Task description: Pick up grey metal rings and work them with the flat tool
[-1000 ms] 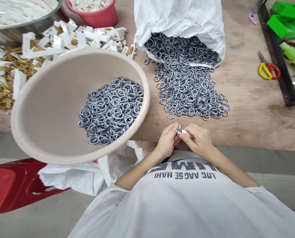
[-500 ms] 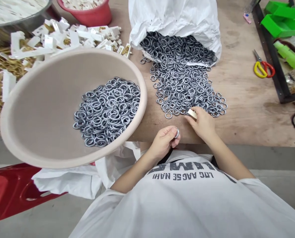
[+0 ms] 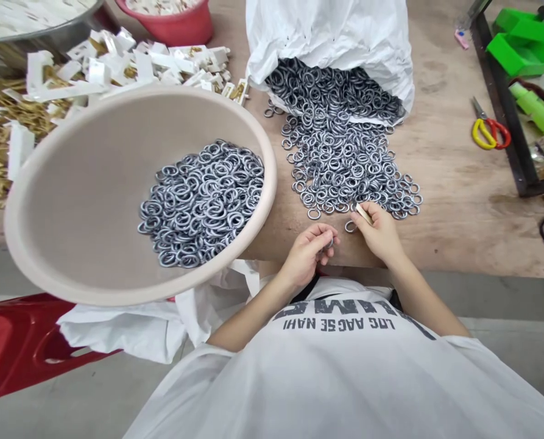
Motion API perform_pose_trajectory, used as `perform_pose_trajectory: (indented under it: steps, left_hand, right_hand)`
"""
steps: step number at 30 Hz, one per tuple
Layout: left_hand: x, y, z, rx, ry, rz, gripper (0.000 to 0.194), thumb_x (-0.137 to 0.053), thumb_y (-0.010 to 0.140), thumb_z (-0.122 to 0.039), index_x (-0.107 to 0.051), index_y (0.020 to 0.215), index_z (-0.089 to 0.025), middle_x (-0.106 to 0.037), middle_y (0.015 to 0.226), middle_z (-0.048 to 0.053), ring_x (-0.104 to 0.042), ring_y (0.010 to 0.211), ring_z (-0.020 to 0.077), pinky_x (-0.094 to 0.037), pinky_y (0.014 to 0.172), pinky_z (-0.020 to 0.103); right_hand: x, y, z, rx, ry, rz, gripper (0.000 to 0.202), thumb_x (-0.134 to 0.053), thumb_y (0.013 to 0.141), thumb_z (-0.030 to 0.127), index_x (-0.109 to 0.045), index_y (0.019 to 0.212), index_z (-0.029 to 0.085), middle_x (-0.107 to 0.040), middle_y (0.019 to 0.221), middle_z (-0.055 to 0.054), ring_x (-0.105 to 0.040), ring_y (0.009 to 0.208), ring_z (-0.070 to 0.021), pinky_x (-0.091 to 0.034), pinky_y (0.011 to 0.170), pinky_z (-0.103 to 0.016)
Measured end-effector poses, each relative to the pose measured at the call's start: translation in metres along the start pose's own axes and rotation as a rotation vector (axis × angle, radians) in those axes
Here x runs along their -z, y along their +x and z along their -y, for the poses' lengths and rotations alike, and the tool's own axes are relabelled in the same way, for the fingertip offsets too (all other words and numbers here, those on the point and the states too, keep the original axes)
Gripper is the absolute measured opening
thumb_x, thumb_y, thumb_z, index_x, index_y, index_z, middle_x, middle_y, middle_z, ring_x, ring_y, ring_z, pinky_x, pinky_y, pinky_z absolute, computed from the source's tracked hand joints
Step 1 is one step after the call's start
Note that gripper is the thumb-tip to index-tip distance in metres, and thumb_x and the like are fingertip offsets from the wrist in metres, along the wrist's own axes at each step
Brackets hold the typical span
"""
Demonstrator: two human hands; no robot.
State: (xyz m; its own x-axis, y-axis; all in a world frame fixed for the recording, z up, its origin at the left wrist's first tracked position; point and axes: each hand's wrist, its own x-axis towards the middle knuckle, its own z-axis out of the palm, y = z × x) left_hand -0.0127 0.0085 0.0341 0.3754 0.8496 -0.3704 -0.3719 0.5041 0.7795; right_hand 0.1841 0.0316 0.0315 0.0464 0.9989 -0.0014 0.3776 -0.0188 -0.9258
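My left hand (image 3: 309,251) is closed around a grey metal ring (image 3: 329,244), mostly covered by the fingers, just past the table's front edge. Between thumb and fingers, my right hand (image 3: 381,235) pinches a small pale flat-sided block (image 3: 363,213); its far end is hard to make out. A single ring (image 3: 350,227) lies on the wood by the right fingertips. Beyond them spreads a pile of grey rings (image 3: 345,158), spilling from the mouth of a white sack (image 3: 331,33). More rings (image 3: 208,207) are heaped in a large beige basin (image 3: 75,201) at left.
White and brass-coloured parts (image 3: 93,76) lie behind the basin, near a metal bowl (image 3: 11,46) and a red tub (image 3: 173,27). Scissors (image 3: 490,131) rest at right beside a black frame (image 3: 504,103) with green bins (image 3: 522,55). A red chair (image 3: 20,344) stands lower left.
My right hand has drawn slightly back from the pile's near edge, and one ring now lies apart beside its fingertips. My left hand has turned, hiding more of its ring. The view shifted slightly.
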Motion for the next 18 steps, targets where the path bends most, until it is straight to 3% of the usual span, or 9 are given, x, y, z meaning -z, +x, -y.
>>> perform_pose_trajectory:
  steps: [3, 7, 12, 18]
  left_hand:
    - [-0.004, 0.004, 0.004, -0.091, 0.101, -0.029, 0.028, -0.073, 0.085, -0.040, -0.062, 0.098, -0.017, -0.057, 0.075, -0.003, -0.046, 0.054, 0.0052, -0.032, 0.044, 0.016]
    - [-0.008, 0.006, 0.007, -0.226, 0.181, -0.070, 0.029, -0.069, 0.088, -0.045, -0.062, 0.098, -0.018, -0.050, 0.071, -0.005, -0.035, 0.051, 0.0047, -0.030, 0.047, 0.020]
    - [-0.012, 0.006, 0.009, -0.281, 0.187, -0.055, 0.034, -0.061, 0.093, -0.051, -0.062, 0.089, -0.018, -0.044, 0.065, -0.004, -0.036, 0.053, 0.0069, -0.029, 0.050, 0.022]
    - [-0.016, 0.007, 0.007, -0.204, 0.112, -0.035, 0.040, -0.063, 0.090, -0.056, -0.053, 0.083, -0.018, -0.043, 0.065, -0.005, -0.034, 0.052, 0.0070, -0.028, 0.047, 0.021]
  right_hand:
    - [-0.005, -0.008, 0.002, -0.075, 0.307, 0.112, 0.024, -0.063, 0.092, 0.044, -0.067, 0.097, 0.021, -0.061, 0.079, 0.001, -0.047, 0.062, -0.0119, -0.036, 0.055, -0.025]
    - [-0.012, -0.020, 0.011, -0.092, 0.460, 0.172, 0.021, -0.070, 0.089, 0.043, -0.069, 0.091, 0.022, -0.057, 0.072, 0.003, -0.041, 0.056, -0.0094, -0.034, 0.052, -0.024]
    - [-0.022, -0.028, 0.014, -0.015, 0.467, 0.008, 0.020, -0.078, 0.082, 0.038, -0.065, 0.085, 0.023, -0.061, 0.080, 0.002, -0.048, 0.064, -0.0113, -0.041, 0.062, -0.026]
    - [-0.029, -0.030, 0.010, 0.099, 0.332, 0.053, 0.021, -0.080, 0.081, 0.033, -0.063, 0.075, 0.022, -0.058, 0.075, 0.002, -0.053, 0.073, -0.0150, -0.043, 0.073, -0.030]
